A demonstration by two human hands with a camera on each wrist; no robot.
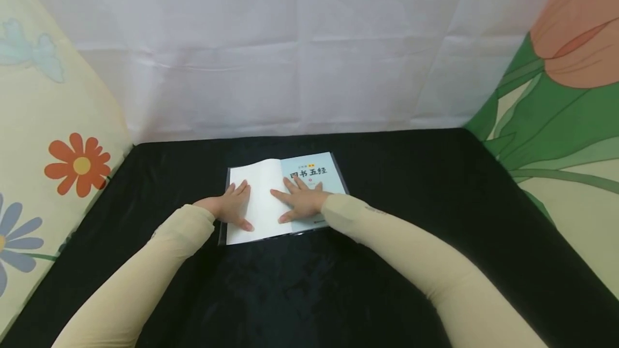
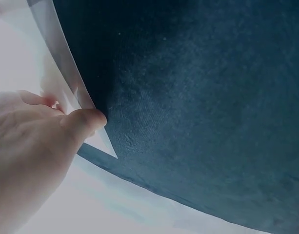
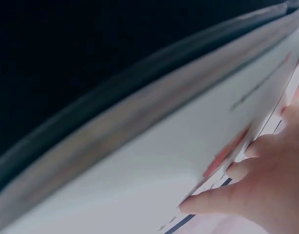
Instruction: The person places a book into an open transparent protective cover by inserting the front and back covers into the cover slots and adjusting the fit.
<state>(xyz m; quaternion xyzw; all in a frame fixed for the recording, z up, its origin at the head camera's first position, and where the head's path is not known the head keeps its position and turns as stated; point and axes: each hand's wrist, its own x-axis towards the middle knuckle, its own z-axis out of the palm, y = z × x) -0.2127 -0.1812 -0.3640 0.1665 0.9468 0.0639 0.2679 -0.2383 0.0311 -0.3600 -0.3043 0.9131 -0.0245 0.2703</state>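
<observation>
An open book lies on the black cloth, with a blank white left page (image 1: pixel 263 176) and a pale blue title page (image 1: pixel 316 161) bearing dark characters. My left hand (image 1: pixel 233 208) rests on the white page near its outer edge, fingers spread. In the left wrist view its thumb (image 2: pixel 88 121) lies at the margin of the page, beside a clear cover edge (image 2: pixel 66 53). My right hand (image 1: pixel 306 201) is across the blue page, its spread fingertips reaching the center fold. The right wrist view shows that hand (image 3: pixel 271 170) beside the thick page edges (image 3: pixel 115 131).
Black cloth (image 1: pixel 411 187) covers the table around the book. A white fabric backdrop (image 1: pixel 300 69) hangs behind it. Flower-printed panels flank the table, one at left (image 1: pixel 82 111) and one at right (image 1: pixel 570 122).
</observation>
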